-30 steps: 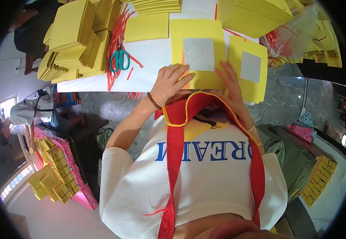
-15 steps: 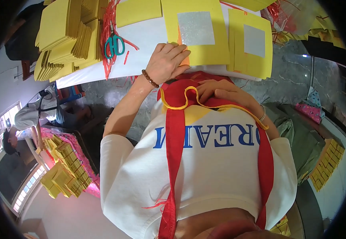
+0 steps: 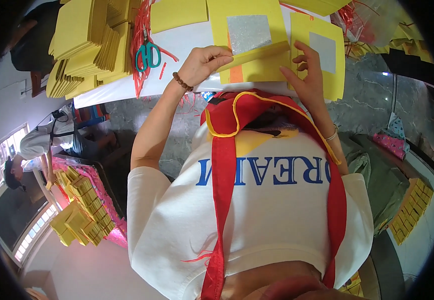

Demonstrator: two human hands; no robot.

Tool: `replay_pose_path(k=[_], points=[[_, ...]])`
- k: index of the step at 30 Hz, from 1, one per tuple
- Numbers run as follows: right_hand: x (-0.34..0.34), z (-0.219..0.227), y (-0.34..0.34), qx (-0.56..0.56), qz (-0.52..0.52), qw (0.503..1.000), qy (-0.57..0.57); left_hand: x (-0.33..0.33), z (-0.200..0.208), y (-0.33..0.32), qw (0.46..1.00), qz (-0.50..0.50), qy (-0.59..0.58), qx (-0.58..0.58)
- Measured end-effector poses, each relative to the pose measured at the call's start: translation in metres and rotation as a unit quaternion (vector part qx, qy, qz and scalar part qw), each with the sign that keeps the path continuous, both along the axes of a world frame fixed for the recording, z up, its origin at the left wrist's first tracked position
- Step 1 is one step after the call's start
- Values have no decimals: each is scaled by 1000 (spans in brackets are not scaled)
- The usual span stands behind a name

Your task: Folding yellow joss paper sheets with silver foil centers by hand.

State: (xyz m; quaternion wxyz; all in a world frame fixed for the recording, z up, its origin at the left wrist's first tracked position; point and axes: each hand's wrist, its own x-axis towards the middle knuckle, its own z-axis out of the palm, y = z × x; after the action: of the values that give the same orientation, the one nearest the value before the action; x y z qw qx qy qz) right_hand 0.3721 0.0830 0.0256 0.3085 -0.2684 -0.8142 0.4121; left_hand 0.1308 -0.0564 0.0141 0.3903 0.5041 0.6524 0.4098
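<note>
My left hand (image 3: 204,65) pinches the left end of a yellow paper sheet (image 3: 261,55), whose near edge is raised and seen almost edge-on. Under it lies more yellow paper (image 3: 263,73) with an orange strip (image 3: 236,75) at its left. Behind the raised edge a silvery square (image 3: 249,32) shows on yellow paper. My right hand (image 3: 309,75) hovers at the right end of the raised edge, fingers apart and holding nothing. Beside it lies another yellow sheet (image 3: 299,37) with a plain grey square (image 3: 323,50).
Left on the white table (image 3: 182,52) are teal-handled scissors (image 3: 148,55), red plastic strands (image 3: 139,82) and stacks of folded yellow paper (image 3: 79,32). A clear bag (image 3: 372,22) lies far right. Another person (image 3: 49,140) is at left near yellow bundles (image 3: 89,200).
My right hand has risen from my apron to the table and spread its fingers. My left hand has gone from pressing on the paper to pinching its edge, which has lifted.
</note>
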Motion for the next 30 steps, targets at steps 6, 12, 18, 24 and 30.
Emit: replay_pose_path(k=[6, 12, 18, 24, 30], points=[[-14, -24, 2, -112, -7, 994, 11, -1, -2, 1, 1000, 9, -7, -11], [-18, -24, 16, -178, 24, 984, -6, -2, -2, 1, 999, 10, -25, -21], [-22, -45, 40, -170, 87, 981, 44, -2, 6, 1, 1000, -5, -28, 2], [-21, -41, 46, -320, 84, 944, 9, -4, 18, 3, 963, -12, 237, 124], [-19, -36, 51, -200, 120, 971, 45, -4, -6, 13, 874, 29, 456, 167]])
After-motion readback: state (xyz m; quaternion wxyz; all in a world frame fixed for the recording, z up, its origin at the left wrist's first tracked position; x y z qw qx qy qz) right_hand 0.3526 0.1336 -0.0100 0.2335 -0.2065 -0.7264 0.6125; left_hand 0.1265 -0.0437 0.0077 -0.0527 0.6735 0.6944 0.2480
